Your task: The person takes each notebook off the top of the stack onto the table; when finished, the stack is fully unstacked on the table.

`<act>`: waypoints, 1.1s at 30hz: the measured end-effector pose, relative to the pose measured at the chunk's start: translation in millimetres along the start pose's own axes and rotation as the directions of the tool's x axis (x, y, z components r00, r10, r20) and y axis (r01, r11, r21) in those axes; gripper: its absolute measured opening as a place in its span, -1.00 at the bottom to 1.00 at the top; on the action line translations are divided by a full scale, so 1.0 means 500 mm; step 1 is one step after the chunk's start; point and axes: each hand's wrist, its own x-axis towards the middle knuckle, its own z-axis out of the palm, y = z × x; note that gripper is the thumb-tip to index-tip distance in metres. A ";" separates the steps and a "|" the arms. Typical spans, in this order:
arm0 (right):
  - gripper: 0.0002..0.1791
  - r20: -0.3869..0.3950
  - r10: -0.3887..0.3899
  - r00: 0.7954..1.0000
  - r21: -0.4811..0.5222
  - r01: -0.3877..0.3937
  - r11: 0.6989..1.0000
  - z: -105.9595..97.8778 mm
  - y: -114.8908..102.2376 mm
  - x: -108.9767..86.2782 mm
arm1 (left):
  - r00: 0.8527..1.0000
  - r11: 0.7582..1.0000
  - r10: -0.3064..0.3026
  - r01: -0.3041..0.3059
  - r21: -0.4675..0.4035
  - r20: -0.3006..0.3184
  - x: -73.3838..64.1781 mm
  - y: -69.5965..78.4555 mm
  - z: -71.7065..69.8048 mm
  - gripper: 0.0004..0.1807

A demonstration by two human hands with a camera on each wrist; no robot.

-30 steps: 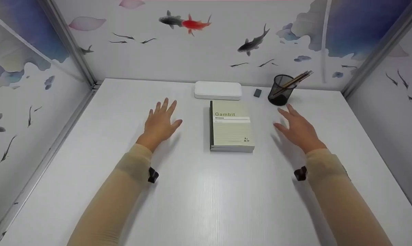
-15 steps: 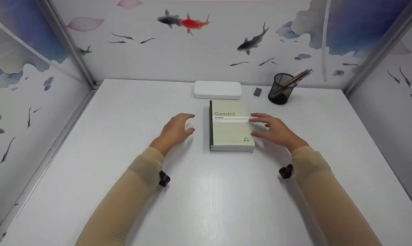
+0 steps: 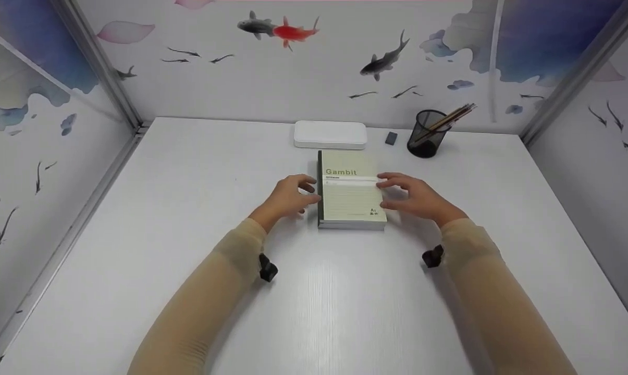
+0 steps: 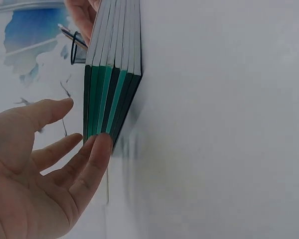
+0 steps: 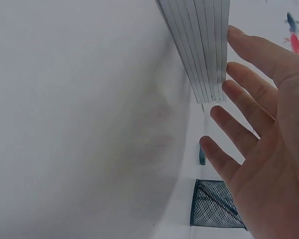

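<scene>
A stack of several notebooks with a pale "Gambit" cover lies on the white table. My left hand is at its dark spine side, fingers spread and slightly bent. In the left wrist view, fingertips meet or nearly meet the green and dark spines, while the thumb stands apart. My right hand is at the opposite side; its thumb and some fingertips reach the top edge of the page side, and the lower fingers are spread away from it. Neither hand is curled round the stack.
Behind the stack lies a white flat case. A small dark block sits to its right, then a black mesh pen cup holding several pencils or brushes. Printed panels wall in the table at the back and sides.
Both hands have come inward from either side to the notebook stack. In the last half second the left hand moved right to the spines; the right hand hardly moved. The stack stays in place.
</scene>
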 end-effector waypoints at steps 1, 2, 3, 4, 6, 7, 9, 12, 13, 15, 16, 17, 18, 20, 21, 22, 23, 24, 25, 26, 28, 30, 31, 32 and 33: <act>-0.43 0.001 -0.001 1.000 0.003 0.001 1.000 0.000 0.000 0.001 | 1.000 1.000 -0.014 0.014 -0.012 0.006 0.002 0.000 0.002 -0.40; -0.43 0.001 -0.004 1.000 0.003 0.004 1.000 0.000 0.001 0.003 | 1.000 0.999 -0.027 0.027 -0.018 0.010 0.004 0.001 0.004 -0.39; -0.44 0.002 -0.007 1.000 0.002 0.007 1.000 0.000 0.001 0.004 | 0.999 0.999 -0.037 0.038 -0.019 0.012 0.005 0.000 0.006 -0.38; -0.44 0.001 -0.009 1.000 -0.001 0.009 1.000 0.000 0.001 0.004 | 0.999 0.999 -0.046 0.046 -0.021 0.013 0.005 0.001 0.008 -0.37; -0.44 0.001 -0.012 1.000 -0.004 0.012 1.000 0.000 0.001 0.004 | 0.998 0.998 -0.058 0.058 -0.027 0.009 0.006 0.001 0.011 -0.36; -0.44 0.002 -0.012 1.000 -0.005 0.012 1.000 0.001 0.001 0.004 | 0.998 0.998 -0.063 0.063 -0.031 0.004 0.007 0.001 0.012 -0.36; -0.44 0.004 -0.010 1.000 -0.008 0.010 1.000 0.002 0.001 0.003 | 0.998 0.997 -0.070 0.070 -0.039 -0.005 0.006 -0.001 0.014 -0.37; -0.42 0.005 -0.011 1.000 0.004 0.011 1.000 0.005 0.000 0.002 | 0.997 0.995 -0.079 0.078 -0.064 -0.008 0.006 -0.003 0.014 -0.38; -0.42 0.004 -0.013 1.000 0.010 0.013 1.000 0.006 0.000 0.001 | 0.997 0.994 -0.082 0.082 -0.070 -0.005 0.005 -0.003 0.013 -0.38; -0.41 0.002 -0.020 1.000 0.023 0.020 1.000 0.008 -0.001 0.000 | 0.996 0.993 -0.089 0.089 -0.082 0.000 0.003 -0.003 0.011 -0.39; -0.41 0.000 -0.025 1.000 0.029 0.025 0.999 0.009 -0.001 0.000 | 0.996 0.992 -0.090 0.089 -0.087 0.001 0.003 -0.002 0.010 -0.39; -0.42 -0.003 -0.031 1.000 0.030 0.032 0.999 0.010 -0.001 -0.001 | 0.996 0.992 -0.091 0.091 -0.090 0.001 0.002 -0.001 0.009 -0.38; -0.42 -0.007 -0.037 0.999 0.031 0.037 0.999 0.011 -0.001 -0.001 | 0.996 0.991 -0.092 0.091 -0.097 -0.001 0.000 0.000 0.008 -0.38; -0.43 -0.011 -0.050 0.999 0.022 0.050 0.999 0.012 0.001 -0.002 | 0.996 0.989 -0.094 0.092 -0.115 -0.014 -0.003 0.002 0.004 -0.39; -0.44 -0.013 -0.052 0.999 0.014 0.052 0.999 0.013 0.001 -0.002 | 0.995 0.987 -0.096 0.093 -0.129 -0.022 -0.003 0.003 0.001 -0.39; -0.44 -0.012 -0.053 0.999 0.005 0.053 0.999 0.013 0.001 -0.003 | 0.995 0.984 -0.100 0.095 -0.151 -0.029 -0.004 0.002 -0.002 -0.39; -0.44 -0.010 -0.052 0.999 -0.005 0.052 0.999 0.013 0.001 -0.004 | 0.994 0.979 -0.105 0.098 -0.182 -0.033 -0.005 0.001 -0.006 -0.39; -0.43 -0.005 -0.047 0.999 -0.015 0.047 0.999 0.012 0.000 -0.004 | 0.993 0.971 -0.113 0.103 -0.215 -0.034 -0.005 -0.001 -0.011 -0.38; -0.43 0.001 -0.041 0.999 -0.026 0.041 0.999 0.011 -0.001 -0.005 | 0.992 0.962 -0.120 0.109 -0.250 -0.032 -0.005 -0.004 -0.015 -0.37; -0.42 0.004 -0.032 0.999 -0.035 0.032 0.999 0.009 -0.003 -0.005 | 0.991 0.951 -0.129 0.116 -0.285 -0.026 -0.004 -0.008 -0.020 -0.36; -0.42 0.013 -0.024 1.000 -0.056 0.024 0.998 0.005 -0.007 -0.005 | 0.989 0.927 -0.146 0.135 -0.349 -0.007 -0.005 -0.017 -0.030 -0.34; -0.42 0.021 -0.019 1.000 -0.071 0.021 0.997 0.003 -0.010 -0.003 | 0.986 0.903 -0.167 0.159 -0.400 0.015 -0.006 -0.027 -0.037 -0.31; -0.43 0.022 -0.019 1.000 -0.077 0.021 0.997 0.002 -0.011 -0.002 | 0.984 0.889 -0.175 0.169 -0.425 0.025 -0.008 -0.031 -0.041 -0.31; -0.43 0.023 -0.019 1.000 -0.083 0.021 0.996 0.002 -0.012 0.000 | 0.982 0.875 -0.184 0.180 -0.450 0.035 -0.010 -0.035 -0.046 -0.31; -0.43 0.025 -0.022 0.999 -0.088 0.024 0.996 0.002 -0.014 0.001 | 0.981 0.859 -0.191 0.188 -0.476 0.043 -0.012 -0.039 -0.050 -0.31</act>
